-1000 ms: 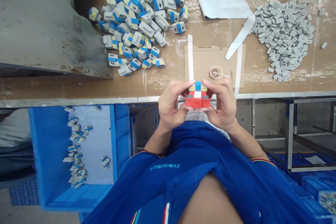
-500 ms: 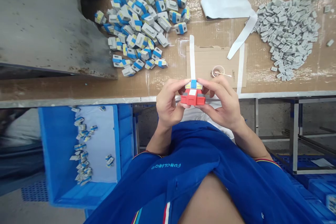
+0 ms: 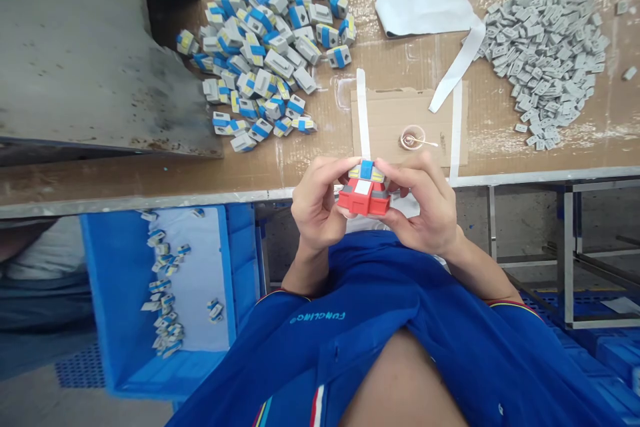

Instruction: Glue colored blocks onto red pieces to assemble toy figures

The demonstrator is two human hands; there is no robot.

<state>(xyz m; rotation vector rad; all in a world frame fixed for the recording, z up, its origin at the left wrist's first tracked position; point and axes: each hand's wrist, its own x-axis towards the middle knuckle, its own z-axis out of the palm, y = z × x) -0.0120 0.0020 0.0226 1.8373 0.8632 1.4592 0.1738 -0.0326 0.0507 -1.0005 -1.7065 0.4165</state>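
Note:
Between my two hands, just off the table's front edge, is a red plastic toy part (image 3: 364,199) with grey sides and a white patch on top. A grey, blue and yellow plastic piece (image 3: 367,170) sits against its far side. My left hand (image 3: 320,203) pinches the pair from the left, index finger at the grey piece and thumb low on the red part. From the right, my right hand (image 3: 425,200) grips the same pair with finger and thumb. The fingers cover both ends, so I cannot tell whether the two pieces are joined.
A heap of grey-blue-yellow pieces (image 3: 270,47) lies at the back left beside a metal chute (image 3: 100,60). A cup (image 3: 412,138) with a cotton swab stands on taped cardboard (image 3: 385,117). White cloth (image 3: 425,7) and small grey parts (image 3: 545,67) lie behind. A blue crate (image 3: 120,280) is at left.
Both hands have lowered slightly toward my body with the red part and the grey piece. The red part is tilted a little differently. The whole view has shifted slightly.

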